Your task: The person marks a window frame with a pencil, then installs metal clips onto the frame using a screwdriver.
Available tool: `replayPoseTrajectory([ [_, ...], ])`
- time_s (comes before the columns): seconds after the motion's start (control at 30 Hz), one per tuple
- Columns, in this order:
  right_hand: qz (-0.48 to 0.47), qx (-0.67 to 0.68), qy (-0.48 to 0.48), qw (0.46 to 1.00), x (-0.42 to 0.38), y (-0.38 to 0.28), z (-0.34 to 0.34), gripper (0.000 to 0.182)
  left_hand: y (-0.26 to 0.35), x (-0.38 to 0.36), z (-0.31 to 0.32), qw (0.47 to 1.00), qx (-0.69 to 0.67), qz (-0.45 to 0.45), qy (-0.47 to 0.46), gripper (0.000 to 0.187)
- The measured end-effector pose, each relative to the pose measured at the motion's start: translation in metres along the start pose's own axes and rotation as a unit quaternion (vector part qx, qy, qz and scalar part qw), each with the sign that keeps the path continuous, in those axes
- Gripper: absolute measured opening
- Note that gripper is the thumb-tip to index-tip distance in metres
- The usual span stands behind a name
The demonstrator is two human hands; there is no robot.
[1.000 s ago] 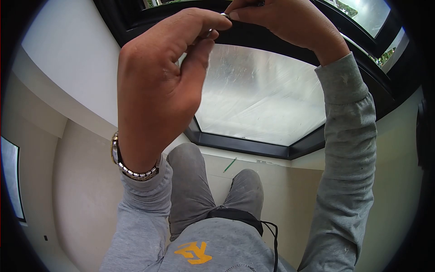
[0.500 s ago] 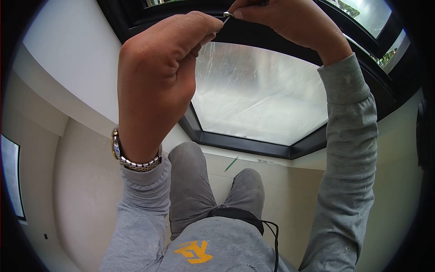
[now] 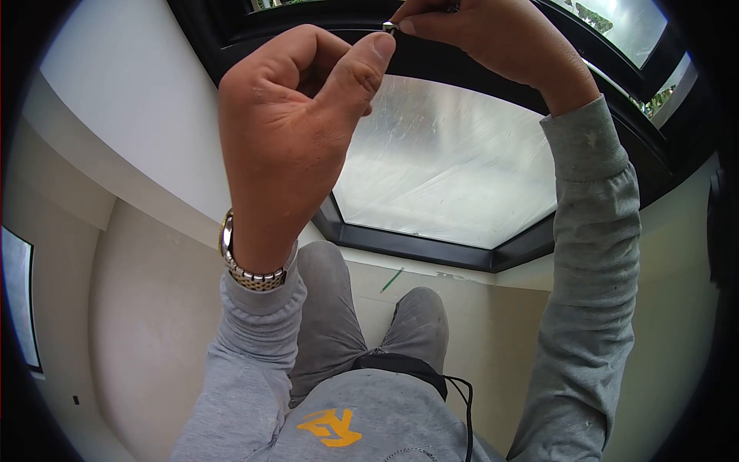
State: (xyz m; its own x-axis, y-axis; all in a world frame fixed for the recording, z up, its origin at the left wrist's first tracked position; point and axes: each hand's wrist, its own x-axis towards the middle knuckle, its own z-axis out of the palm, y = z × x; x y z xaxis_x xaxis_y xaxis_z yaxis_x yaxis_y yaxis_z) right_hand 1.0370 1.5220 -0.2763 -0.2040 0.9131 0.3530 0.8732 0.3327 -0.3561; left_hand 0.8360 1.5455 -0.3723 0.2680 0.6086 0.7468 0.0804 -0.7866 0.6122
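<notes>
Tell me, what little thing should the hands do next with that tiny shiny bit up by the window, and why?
Probably bring the left hand back so its thumb and finger pinch the small metal piece again. The right hand pinches it against the black window frame, while the left thumb tip only sits beside it, fingers curled. What the piece is, is too small to tell.

You've got a black window frame point(image 3: 431, 245) w/ film-covered glass point(image 3: 446, 162) at centre, white wall point(image 3: 115, 100) upper left, a green pencil point(image 3: 391, 279) on the sill point(image 3: 477, 285) below, trees point(image 3: 608, 15) top right.
</notes>
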Motion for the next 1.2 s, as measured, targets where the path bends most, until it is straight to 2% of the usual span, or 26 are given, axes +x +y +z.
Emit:
replayPoseTrajectory([
  [0.17, 0.03, -0.01, 0.006, 0.999, 0.006, 0.007, 0.008, 0.024, 0.005, -0.001, -0.002, 0.999, 0.011, -0.006, 0.032, 0.034],
  [0.27, 0.0, -0.009, 0.009, 1.0, 0.005, 0.004, 0.008, 0.024, 0.008, -0.002, -0.004, 0.998, 0.039, -0.027, 0.031, 0.033],
  [0.37, 0.047, -0.002, 0.017, 0.999, 0.003, -0.003, 0.008, 0.023, 0.01, -0.002, -0.004, 0.998, 0.061, -0.025, 0.024, 0.03],
  [0.43, 0.047, 0.003, 0.006, 0.999, 0.004, -0.001, 0.007, 0.023, 0.01, -0.001, -0.001, 0.989, 0.12, 0.057, 0.06, 0.025],
  [0.57, 0.005, 0.027, 0.017, 0.999, 0.004, 0.008, 0.009, 0.023, 0.009, 0.006, 0.004, 0.981, 0.148, 0.12, 0.024, 0.02],
  [0.6, 0.002, 0.022, 0.016, 1.0, 0.004, 0.008, 0.009, 0.023, -0.001, 0.007, 0.002, 0.972, 0.156, 0.173, 0.041, 0.019],
  [0.67, -0.002, 0.016, 0.014, 1.0, 0.005, 0.009, 0.01, 0.023, -0.008, 0.006, 0.003, 0.959, 0.163, 0.226, 0.057, 0.017],
  [0.77, -0.004, 0.012, 0.022, 1.0, 0.005, 0.011, 0.011, 0.023, -0.008, 0.004, 0.003, 0.988, 0.073, 0.127, 0.049, 0.017],
  [0.87, 0.018, 0.015, 0.022, 0.999, 0.002, 0.003, 0.011, 0.023, 0.0, 0.009, -0.002, 0.987, 0.036, 0.159, 0.007, 0.018],
  [0.97, 0.046, 0.024, 0.016, 0.999, 0.002, 0.001, 0.01, 0.023, 0.019, 0.01, -0.001, 0.991, 0.077, 0.11, -0.024, 0.018],
  [1.07, 0.008, 0.0, 0.019, 1.0, 0.005, 0.009, 0.01, 0.023, 0.002, 0.015, -0.003, 0.973, 0.158, 0.165, -0.04, 0.015],
  [1.1, 0.007, 0.004, 0.021, 1.0, 0.004, 0.008, 0.01, 0.024, -0.003, 0.017, -0.002, 0.965, 0.139, 0.222, -0.028, 0.014],
  [1.2, 0.006, 0.015, 0.025, 1.0, 0.004, 0.01, 0.011, 0.023, -0.003, 0.02, -0.001, 0.948, 0.124, 0.291, -0.028, 0.014],
])
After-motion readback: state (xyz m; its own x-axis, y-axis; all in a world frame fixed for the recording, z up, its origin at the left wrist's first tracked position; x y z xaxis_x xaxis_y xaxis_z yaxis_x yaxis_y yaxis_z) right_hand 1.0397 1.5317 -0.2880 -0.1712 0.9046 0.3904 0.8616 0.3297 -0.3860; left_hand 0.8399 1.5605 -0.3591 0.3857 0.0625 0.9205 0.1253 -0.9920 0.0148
